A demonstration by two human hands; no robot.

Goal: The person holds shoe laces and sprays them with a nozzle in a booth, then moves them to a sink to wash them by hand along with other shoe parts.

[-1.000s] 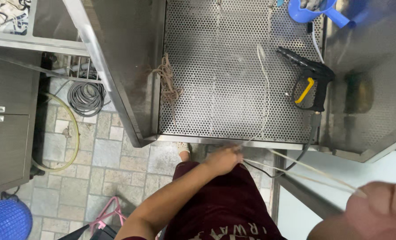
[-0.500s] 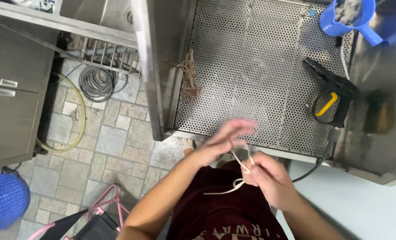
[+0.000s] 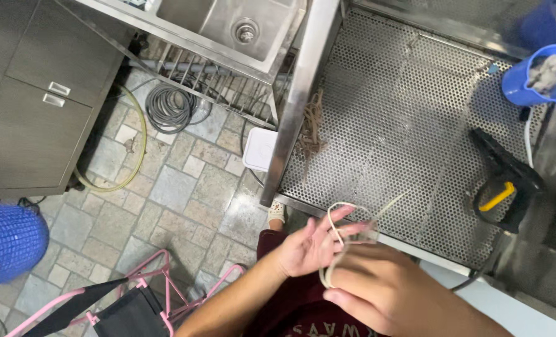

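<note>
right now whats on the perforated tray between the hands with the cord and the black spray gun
In the head view, only bare perforated tray lies between the hands' pale cord and the black spray gun; nothing else sits on that stretch.

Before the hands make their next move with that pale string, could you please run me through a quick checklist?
1. String looped around left hand fingers: ok.
2. Right hand on the string's lower part: ok, though the exact grip is hidden.
3. String free of knots: cannot tell, partly blurred.
4. Spray gun lying apart from the hands on the perforated tray: ok.
5. Brown cord bundle clear of the hands: ok.
</note>
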